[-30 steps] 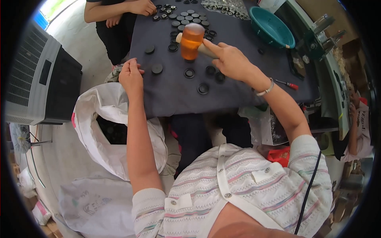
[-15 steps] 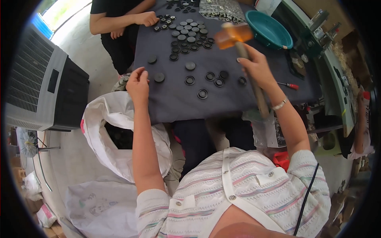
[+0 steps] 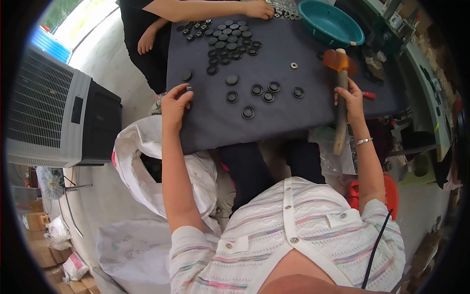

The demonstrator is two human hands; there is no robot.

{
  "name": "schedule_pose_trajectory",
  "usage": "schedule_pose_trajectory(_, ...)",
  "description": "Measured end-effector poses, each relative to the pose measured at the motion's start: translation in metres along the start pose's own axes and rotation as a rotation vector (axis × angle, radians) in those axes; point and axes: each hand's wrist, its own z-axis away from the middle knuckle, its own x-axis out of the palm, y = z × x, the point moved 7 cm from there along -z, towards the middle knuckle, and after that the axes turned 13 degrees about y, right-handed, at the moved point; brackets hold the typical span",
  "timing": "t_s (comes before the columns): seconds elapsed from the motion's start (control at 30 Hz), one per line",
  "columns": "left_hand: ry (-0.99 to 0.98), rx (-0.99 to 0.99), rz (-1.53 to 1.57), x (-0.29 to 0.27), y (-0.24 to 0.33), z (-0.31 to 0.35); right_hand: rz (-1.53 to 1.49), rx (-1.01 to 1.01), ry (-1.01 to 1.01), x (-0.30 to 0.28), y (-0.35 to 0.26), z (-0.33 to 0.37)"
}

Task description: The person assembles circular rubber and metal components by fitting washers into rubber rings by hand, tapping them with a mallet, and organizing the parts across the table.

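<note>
My left hand [image 3: 175,105] is at the table's left edge, thumb and fingers pinched on a small dark round cap [image 3: 189,88], mostly hidden by the fingers. Just beyond it lies another black cap [image 3: 187,75]. In my right hand [image 3: 351,100] is a mallet, its wooden handle [image 3: 340,125] gripped below the amber head [image 3: 337,61], over the table's right side. Between my hands lie a single black cap [image 3: 231,79] and several black rings [image 3: 248,112]. A small metal ring [image 3: 294,65] rests farther back.
A cluster of black caps and rings [image 3: 230,36] covers the far left. Another person's hand [image 3: 259,9] reaches across the far edge. A teal basin [image 3: 333,29] stands at the far right, a red-handled screwdriver [image 3: 369,95] nearer. A white sack [image 3: 134,142] stands beside my left arm.
My left hand has picked up the cap that lay beside it. The mallet has moved right and toward me. The other person's hand has reached rightward across the far edge.
</note>
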Motion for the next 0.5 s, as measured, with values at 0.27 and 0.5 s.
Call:
schedule_pose_trajectory(0.27, -0.026, -0.417, 0.986, -0.003, -0.015, 0.007, -0.049, -0.010, -0.030, 0.000, 0.002, -0.002)
schedule_pose_trajectory(0.5, 0.084, -0.730, 1.203, -0.010, -0.026, -0.006, -0.027, -0.010, -0.011, -0.001, 0.002, -0.003)
